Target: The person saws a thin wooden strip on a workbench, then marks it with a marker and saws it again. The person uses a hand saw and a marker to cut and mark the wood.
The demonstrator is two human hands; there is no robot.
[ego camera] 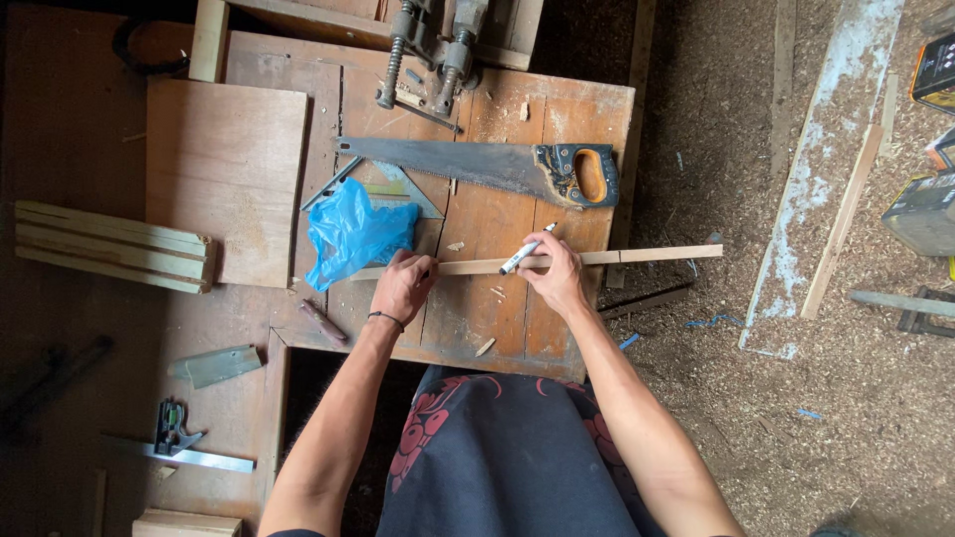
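Hands on wooden strip [597,258], left hand [401,285] pressing it, right hand [550,270] gripping marker [524,251], blue plastic bag [353,234] beside

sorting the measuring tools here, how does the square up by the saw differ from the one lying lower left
The triangular square lies on the workbench just below the handsaw, partly covered by the blue plastic bag. The combination square lies lower left, fully exposed and away from both hands. The first is a flat triangle; the second is a long bright blade with a dark head. Both are metal and lie flat, untouched.
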